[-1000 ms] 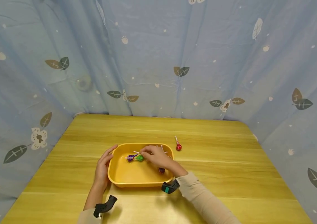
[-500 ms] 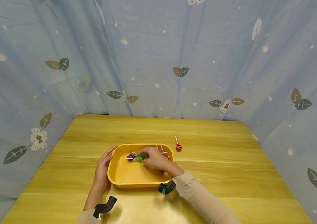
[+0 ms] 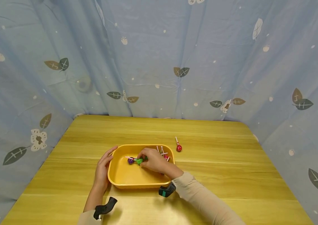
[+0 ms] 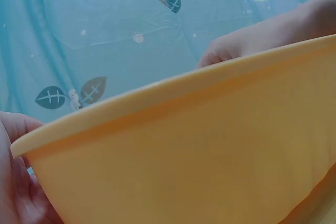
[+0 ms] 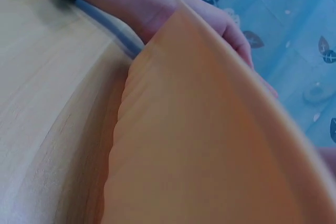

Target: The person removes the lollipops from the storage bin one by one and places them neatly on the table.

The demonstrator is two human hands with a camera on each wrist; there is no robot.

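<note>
The left hand (image 3: 102, 168), grip relaxed, touches the yellow tray (image 3: 126, 178) at nine o'clock. Inside, the right hand (image 3: 155, 160) pinches a green lollipop (image 3: 139, 161) beside a purple lollipop (image 3: 130, 161).

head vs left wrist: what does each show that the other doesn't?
Head only: inside the tray, a purple lollipop, a green lollipop and several sticks; a red lollipop on the table; the sleeves.

Left wrist only: a low, close look at the tray's outer wall, just a thin strip in head.

Both: tray, left grip, right grip, curtain, part of the table.
</note>
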